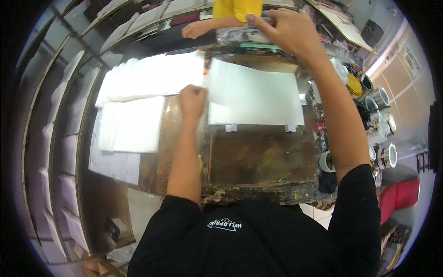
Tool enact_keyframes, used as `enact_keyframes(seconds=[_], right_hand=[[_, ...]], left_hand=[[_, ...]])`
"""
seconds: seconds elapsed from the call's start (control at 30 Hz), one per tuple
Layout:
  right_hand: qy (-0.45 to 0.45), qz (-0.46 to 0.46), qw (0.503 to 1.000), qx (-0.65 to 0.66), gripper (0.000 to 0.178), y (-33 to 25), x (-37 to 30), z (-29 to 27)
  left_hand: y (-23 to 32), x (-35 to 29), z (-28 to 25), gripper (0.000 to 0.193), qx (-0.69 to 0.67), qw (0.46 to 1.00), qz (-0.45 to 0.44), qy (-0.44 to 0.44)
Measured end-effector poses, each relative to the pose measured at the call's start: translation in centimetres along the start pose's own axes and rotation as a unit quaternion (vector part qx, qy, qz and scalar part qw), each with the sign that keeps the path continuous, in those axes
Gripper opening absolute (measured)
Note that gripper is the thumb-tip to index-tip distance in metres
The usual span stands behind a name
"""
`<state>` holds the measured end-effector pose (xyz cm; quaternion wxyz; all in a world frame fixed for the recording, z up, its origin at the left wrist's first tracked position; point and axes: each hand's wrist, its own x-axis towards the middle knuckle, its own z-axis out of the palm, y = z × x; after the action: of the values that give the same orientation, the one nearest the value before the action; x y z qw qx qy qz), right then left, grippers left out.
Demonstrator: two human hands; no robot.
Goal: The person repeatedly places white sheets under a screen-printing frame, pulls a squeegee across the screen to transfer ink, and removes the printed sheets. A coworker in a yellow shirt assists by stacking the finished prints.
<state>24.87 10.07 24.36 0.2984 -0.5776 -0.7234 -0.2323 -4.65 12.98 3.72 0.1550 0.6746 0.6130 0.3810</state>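
Observation:
My left hand [193, 102] is closed in a loose fist between two areas of white sheets. What its fingers hold, if anything, is hidden. Beside it on the right, a large white sheet [254, 97] lies on the brown board [263, 157], its near edge by two small white tabs [230, 128]. To the left are a wide pile of white sheets [147, 76] and a nearer, smaller pile [131, 124]. My right hand [295, 37] is raised at the far side, thumb stretched left, fingers curled at the edge of a paint-smeared grey frame [244, 35].
Another person's arm [221, 23] in a yellow sleeve reaches in at the far side. Paint cans [380, 97] crowd the right edge of the table. A rack [76, 161] with white sheets stands at the left. A red chair [399, 198] is at the lower right.

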Motion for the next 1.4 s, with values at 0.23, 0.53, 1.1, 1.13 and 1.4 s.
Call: enact_keyframes(seconds=[0.23,0.53,1.1,1.13,1.4], right_hand=[[-0.006,0.014,1.000,-0.005,0.080,-0.1,1.3,-1.0],[-0.152,0.161,0.975,-0.007,0.083,-2.4,5.0,-1.7],[-0.077,0.097,0.992,0.023,0.081,-1.3,3.3,-1.8],[-0.066,0.090,0.993,0.040,0.081,-1.5,2.3,-1.9],[-0.230,0.005,0.973,0.005,0.051,-2.1,-13.2,2.9]], left_hand=[[-1.9,0.3,-0.3,0.056,0.236,0.948,0.064,0.202],[8.5,-12.6,15.9,0.051,0.111,0.923,0.291,-0.225],[8.7,-11.2,14.5,0.059,0.091,0.943,0.313,-0.065],[9.8,-9.7,11.5,0.067,-0.090,0.969,0.222,-0.060],[8.4,-8.4,0.1,0.125,-0.293,0.942,-0.006,-0.163]])
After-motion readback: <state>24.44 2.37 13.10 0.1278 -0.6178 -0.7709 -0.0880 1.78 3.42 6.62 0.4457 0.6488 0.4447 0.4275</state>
